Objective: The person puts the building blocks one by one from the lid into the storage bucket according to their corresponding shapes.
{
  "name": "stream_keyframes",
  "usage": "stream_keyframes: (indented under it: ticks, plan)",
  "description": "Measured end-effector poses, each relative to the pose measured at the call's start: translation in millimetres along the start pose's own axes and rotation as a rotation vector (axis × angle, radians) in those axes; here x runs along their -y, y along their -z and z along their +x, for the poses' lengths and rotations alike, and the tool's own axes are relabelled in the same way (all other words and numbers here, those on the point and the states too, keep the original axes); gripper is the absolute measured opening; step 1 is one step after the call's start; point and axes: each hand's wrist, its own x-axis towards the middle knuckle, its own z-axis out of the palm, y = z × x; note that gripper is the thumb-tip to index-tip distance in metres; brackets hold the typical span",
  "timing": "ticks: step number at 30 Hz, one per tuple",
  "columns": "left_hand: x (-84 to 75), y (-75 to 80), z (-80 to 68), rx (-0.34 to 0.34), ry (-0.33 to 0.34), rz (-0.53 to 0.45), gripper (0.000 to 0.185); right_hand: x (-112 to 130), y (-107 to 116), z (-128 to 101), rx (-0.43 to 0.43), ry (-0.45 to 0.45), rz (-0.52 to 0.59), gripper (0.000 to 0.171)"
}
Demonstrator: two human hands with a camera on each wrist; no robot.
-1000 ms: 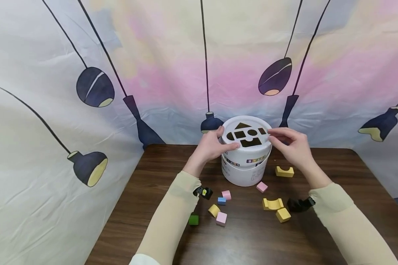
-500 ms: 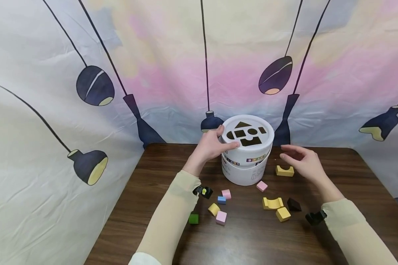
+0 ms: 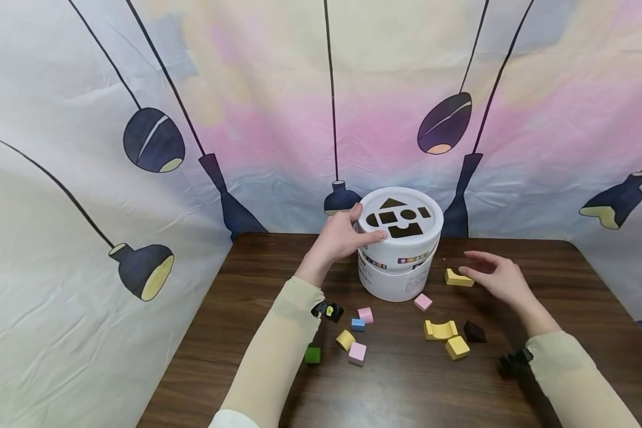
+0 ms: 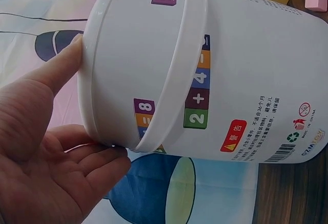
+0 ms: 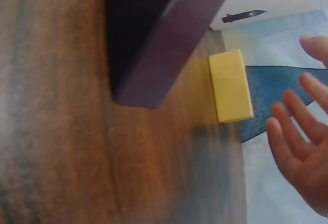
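My left hand grips the rim of a white bucket, with thumb and fingers spread along the edge of its lid. Shaped holes, among them a triangle, a square and a circle, are cut through the lid. Right of the bucket, my right hand holds nothing, its thumb tip close to a yellow arch block in the head view. That yellow block stands apart from the loosely bent fingers in the right wrist view. A dark purple wedge block looms in that view's foreground.
Before the bucket lie pink blocks, a blue block, a yellow half-round block and a green block. Another yellow arch block and a yellow square block lie nearer me. A printed cloth hangs behind the table.
My right hand has moved from the bucket lid's right edge, down and right, to the yellow arch block. The left hand has stayed on the lid rim.
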Motion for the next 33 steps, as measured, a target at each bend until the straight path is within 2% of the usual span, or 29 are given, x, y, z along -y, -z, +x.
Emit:
stream_keyframes:
  ticks: [6, 15, 33]
  plan:
    - [1.0, 0.4, 0.2, 0.0, 0.006, 0.0, 0.103, -9.1, -7.4, -1.6, 0.067, -0.06, -0.055, 0.076]
    - [1.8, 2.5, 0.4, 0.007, 0.011, -0.011, 0.103, -9.1, -23.9, -0.6, 0.074, -0.156, -0.149, 0.096]
    - [1.3, -1.4, -0.2, -0.001, 0.015, -0.017, 0.104, -5.3, -30.7, 0.4, 0.052, -0.191, -0.201, 0.099]
